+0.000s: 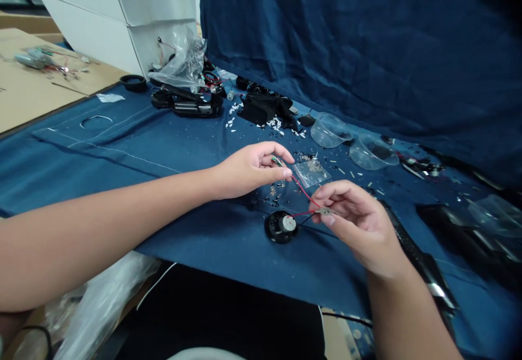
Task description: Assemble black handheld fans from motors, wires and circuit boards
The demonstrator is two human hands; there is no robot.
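My left hand (255,171) is closed, thumb and fingers pinching a small green circuit board (277,161), partly hidden by the fingers. A red wire (302,187) stretches from it toward my right hand (354,216). Between the right thumb and fingertips sits a small flat grey part (325,211) with wires running to it; its exact kind is unclear. Below, a silver motor (287,223) rests in a round black housing (271,229) on the blue cloth, joined by red and black wires to the part in my right hand.
Behind my hands lie a clear bag of screws (313,171), loose screws (273,190) and two clear plastic cups (329,130). Black casings (191,104) and a plastic bag (179,58) stand at the back left. A long black part (416,256) lies beside my right forearm.
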